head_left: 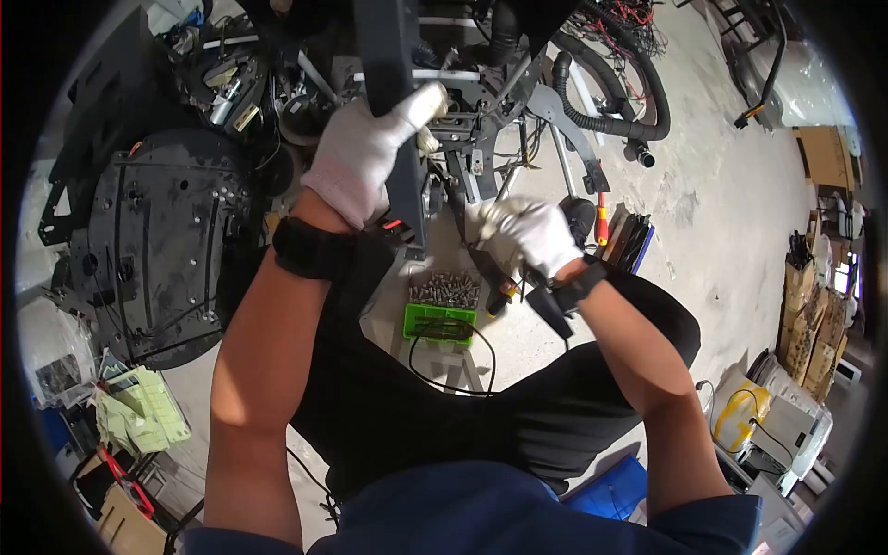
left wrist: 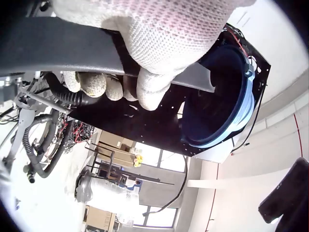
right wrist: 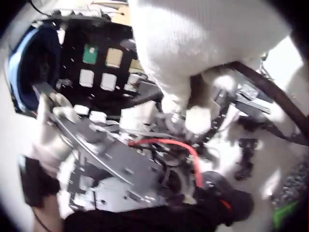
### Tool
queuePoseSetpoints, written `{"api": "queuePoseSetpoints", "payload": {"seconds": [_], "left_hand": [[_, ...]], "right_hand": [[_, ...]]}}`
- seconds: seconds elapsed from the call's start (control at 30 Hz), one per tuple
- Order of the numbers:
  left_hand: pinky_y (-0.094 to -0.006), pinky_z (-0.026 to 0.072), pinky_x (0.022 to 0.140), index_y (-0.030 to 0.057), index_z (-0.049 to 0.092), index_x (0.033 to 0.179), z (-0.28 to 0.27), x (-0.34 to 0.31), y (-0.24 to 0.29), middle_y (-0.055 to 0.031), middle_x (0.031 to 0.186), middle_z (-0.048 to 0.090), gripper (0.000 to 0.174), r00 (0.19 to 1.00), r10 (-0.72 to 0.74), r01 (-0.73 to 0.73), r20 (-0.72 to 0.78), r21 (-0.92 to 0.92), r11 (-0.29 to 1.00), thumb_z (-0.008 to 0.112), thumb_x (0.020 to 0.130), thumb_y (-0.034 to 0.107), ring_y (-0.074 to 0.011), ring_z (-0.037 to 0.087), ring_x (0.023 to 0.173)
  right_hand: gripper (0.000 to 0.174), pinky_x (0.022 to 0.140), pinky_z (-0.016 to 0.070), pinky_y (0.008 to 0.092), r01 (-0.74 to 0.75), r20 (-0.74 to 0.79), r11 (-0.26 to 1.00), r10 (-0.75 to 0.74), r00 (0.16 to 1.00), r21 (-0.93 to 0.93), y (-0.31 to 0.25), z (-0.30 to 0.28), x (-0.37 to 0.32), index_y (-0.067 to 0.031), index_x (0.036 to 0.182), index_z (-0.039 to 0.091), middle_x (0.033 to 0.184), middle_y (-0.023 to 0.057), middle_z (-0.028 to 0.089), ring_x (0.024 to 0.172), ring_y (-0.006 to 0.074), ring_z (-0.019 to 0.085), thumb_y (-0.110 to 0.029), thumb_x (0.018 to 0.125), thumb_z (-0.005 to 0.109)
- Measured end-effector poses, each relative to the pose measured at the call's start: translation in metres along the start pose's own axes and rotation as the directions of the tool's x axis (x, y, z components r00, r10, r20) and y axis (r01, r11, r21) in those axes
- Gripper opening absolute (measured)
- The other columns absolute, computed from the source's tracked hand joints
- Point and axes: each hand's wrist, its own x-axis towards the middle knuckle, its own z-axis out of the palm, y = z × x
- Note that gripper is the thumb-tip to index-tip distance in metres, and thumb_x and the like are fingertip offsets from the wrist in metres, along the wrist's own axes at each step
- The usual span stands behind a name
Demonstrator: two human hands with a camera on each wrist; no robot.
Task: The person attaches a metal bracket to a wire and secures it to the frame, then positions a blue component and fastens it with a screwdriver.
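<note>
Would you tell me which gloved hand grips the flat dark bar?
The left hand, curled round the dark bar; the right hand is lower, off it.

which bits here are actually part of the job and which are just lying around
In use: left hand gripping the metal bar; right hand gripping a tool; tray of screws.
Lying about: red screwdriver; round black plate; black hose; green cloth.

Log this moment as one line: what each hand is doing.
left hand: grips dark metal bar | right hand: fingers curled round dark-handled tool | below hands: green screw box
</note>
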Motion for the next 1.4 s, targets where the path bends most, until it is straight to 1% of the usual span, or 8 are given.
{"api": "queuePoseSetpoints", "payload": {"seconds": [0.17,0.4,0.53,0.7,0.87,0.9,1.07,1.4], "left_hand": [[-0.0247,0.0468,0.06,0.0017,0.061,0.097,-0.008,-0.002,-0.001,-0.0045,0.085,0.062,0.018,0.976,0.212,-0.218,-0.051,-0.181,0.959,0.061,0.089,0.018,-0.0105,0.055,0.066],[-0.0239,0.0467,0.06,0.0034,0.061,0.099,-0.015,-0.004,-0.001,-0.0035,0.084,0.063,0.016,0.978,0.201,-0.209,-0.061,-0.257,0.944,0.061,0.089,0.015,-0.0093,0.055,0.066],[-0.0258,0.0463,0.061,0.0031,0.061,0.099,-0.015,-0.004,0.003,-0.005,0.085,0.062,0.016,0.979,0.193,-0.206,-0.072,-0.282,0.937,0.06,0.089,0.016,-0.0107,0.053,0.066],[-0.0295,0.0457,0.068,0.002,0.059,0.1,-0.015,-0.003,-0.003,-0.0069,0.088,0.059,0.017,0.971,0.237,-0.214,0.013,-0.389,0.896,0.058,0.091,0.017,-0.0128,0.052,0.068],[-0.0293,0.0453,0.066,0.0031,0.057,0.094,-0.013,-0.004,-0.003,-0.0063,0.083,0.059,0.017,0.954,0.237,-0.092,0.185,-0.572,0.815,0.055,0.092,0.02,-0.013,0.053,0.066],[-0.0303,0.0441,0.067,0.0033,0.057,0.093,-0.009,-0.009,-0.001,-0.0063,0.084,0.058,0.018,0.96,0.229,-0.107,0.159,-0.549,0.829,0.054,0.092,0.021,-0.0134,0.052,0.065],[-0.0334,0.0391,0.071,0.009,0.061,0.091,-0.016,-0.003,-0.013,-0.0077,0.088,0.061,0.023,0.915,0.281,-0.027,0.289,-0.65,0.76,0.049,0.094,0.028,-0.0162,0.047,0.065],[-0.0402,0.0402,0.071,0.0094,0.055,0.084,-0.018,-0.019,-0.015,-0.0058,0.08,0.048,0.018,0.889,0.286,-0.023,0.359,-0.587,0.809,0.051,0.091,0.026,-0.0195,0.045,0.068]], "right_hand": [[0.045,0.077,0.0479,0.0402,-0.056,0.203,0.766,0.239,0.95,-0.64,0.086,0.035,0.009,-0.0063,0.091,0.069,0.084,0.0183,0.066,0.083,0.0343,0.063,-0.048,0.079,0.059],[0.048,0.079,0.0474,0.041,-0.057,0.229,0.596,0.393,0.891,-0.801,0.148,0.047,0.005,-0.005,0.095,0.068,0.087,0.0212,0.065,0.087,0.0367,0.062,-0.049,0.081,0.055],[0.047,0.079,0.0474,0.0405,-0.048,0.169,0.659,0.262,0.95,-0.751,0.144,0.032,0.013,-0.0045,0.092,0.069,0.087,0.0216,0.065,0.086,0.0371,0.061,-0.049,0.082,0.054],[0.026,0.066,0.0485,0.0234,-0.24,0.039,0.965,0.237,0.971,0.104,0.099,0.003,0.04,-0.0026,0.104,0.063,0.086,0.0063,0.069,0.071,0.0119,0.062,-0.023,0.095,0.05],[0.058,0.054,0.0424,0.0285,0.121,-0.076,0.952,-0.147,0.986,-0.28,0.006,-0.007,0.03,-0.0006,0.081,0.066,0.069,0.0027,0.06,0.058,0.0126,0.05,-0.055,0.089,0.049],[0.053,0.079,0.046,0.0325,0.013,0.022,0.788,0.001,1.0,-0.615,-0.017,-0.014,0.029,-0.0079,0.113,0.062,0.094,0.0159,0.066,0.085,0.0282,0.063,-0.049,0.096,0.033],[0.049,0.049,0.0399,0.023,-0.065,0.116,0.99,0.05,0.992,0.125,-0.057,-0.005,0.012,-0.0057,0.098,0.067,0.078,0.0036,0.069,0.052,0.009,0.049,-0.049,0.094,0.044],[0.049,0.074,0.0483,0.0436,0.155,0.104,0.964,-0.135,0.985,-0.216,0.029,0.027,0.083,-0.0032,0.113,0.055,0.091,0.0219,0.064,0.088,0.0391,0.061,-0.038,0.099,0.024]]}}
